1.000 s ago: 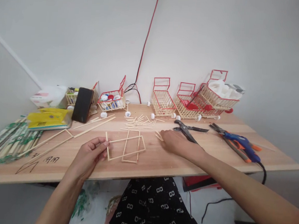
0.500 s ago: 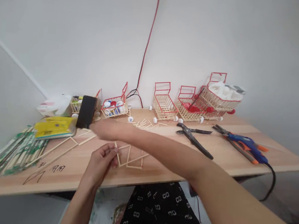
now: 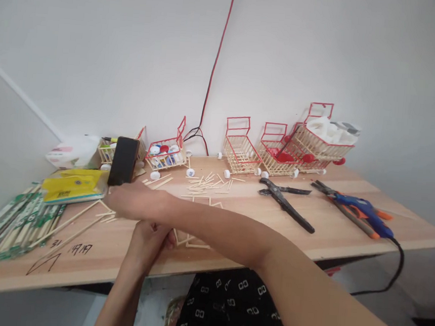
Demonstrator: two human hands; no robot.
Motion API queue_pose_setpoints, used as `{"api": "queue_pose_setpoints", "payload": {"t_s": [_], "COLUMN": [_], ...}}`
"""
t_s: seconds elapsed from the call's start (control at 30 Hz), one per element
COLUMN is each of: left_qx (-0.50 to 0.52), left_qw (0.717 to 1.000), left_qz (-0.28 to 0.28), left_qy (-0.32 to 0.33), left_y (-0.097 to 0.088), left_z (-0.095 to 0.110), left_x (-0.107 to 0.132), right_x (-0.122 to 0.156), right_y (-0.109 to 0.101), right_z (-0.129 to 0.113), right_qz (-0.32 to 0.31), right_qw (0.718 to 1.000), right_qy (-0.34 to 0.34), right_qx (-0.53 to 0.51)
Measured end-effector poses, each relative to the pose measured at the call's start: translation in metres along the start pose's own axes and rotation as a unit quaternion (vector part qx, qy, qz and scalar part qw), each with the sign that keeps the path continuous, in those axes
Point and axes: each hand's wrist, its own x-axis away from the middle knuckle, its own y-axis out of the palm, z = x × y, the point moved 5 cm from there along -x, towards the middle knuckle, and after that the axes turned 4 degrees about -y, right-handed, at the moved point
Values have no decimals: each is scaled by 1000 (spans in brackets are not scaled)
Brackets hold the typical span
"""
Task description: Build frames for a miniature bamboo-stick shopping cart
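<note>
My left hand (image 3: 152, 241) is closed at the front of the table, its fingers pinching the left end of a frame of thin wooden sticks (image 3: 197, 246). Part of that frame and of the fingers is covered by my right forearm. My right hand (image 3: 130, 201) reaches across above the left one, blurred, with its fingers hidden. It is just in front of a dark phone (image 3: 123, 161) and close to some short cut sticks (image 3: 109, 218) and longer sticks (image 3: 73, 221) on the wood.
Loose short sticks (image 3: 206, 183) lie mid-table. Small stick-built shopping carts (image 3: 241, 152) line the wall. Pliers (image 3: 287, 207), a blue glue gun (image 3: 365, 211) with its cord and further pliers are at right. A yellow pack (image 3: 74, 186) and bundled sticks (image 3: 25, 222) lie at left.
My right hand has moved left and a little toward me, now over the area in front of the phone. My left hand stays at the stick frame. The view has shifted slightly.
</note>
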Motion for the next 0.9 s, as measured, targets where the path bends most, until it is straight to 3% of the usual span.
{"api": "queue_pose_setpoints", "payload": {"t_s": [0.07, 0.13, 0.2, 0.27, 0.37, 0.47, 0.63, 0.73, 0.9], "left_qx": [38, 70, 79, 88, 106, 122, 146, 166, 173], "left_qw": [999, 997, 996, 995, 993, 990, 982, 977, 972], "left_qz": [-10, -17, -31, -38, -49, -62, -95, -109, -144], "left_qy": [-19, -25, -29, -32, -36, -45, -68, -74, -65], "left_y": [1, 2, 3, 3, 2, 3, 10, 21, 61], "left_z": [1, 1, -1, -4, -6, -4, 2, 8, 23], "left_x": [3, 4, 3, 2, 2, 4, 8, 8, 9], "right_x": [37, 86, 137, 183, 226, 233, 224, 239, 295], "right_y": [-37, -74, -109, -129, -130, -116, -108, -121, -150], "right_z": [-20, -28, -17, 10, 50, 67, 69, 71, 75], "right_qz": [37, 76, 138, 150, 104, 61, 31, 84, 283], "right_qw": [980, 959, 940, 913, 880, 859, 843, 858, 881], "right_qy": [-37, -55, -2, 114, 227, 244, 231, 239, 217], "right_qx": [190, 267, 311, 362, 404, 446, 485, 447, 312]}}
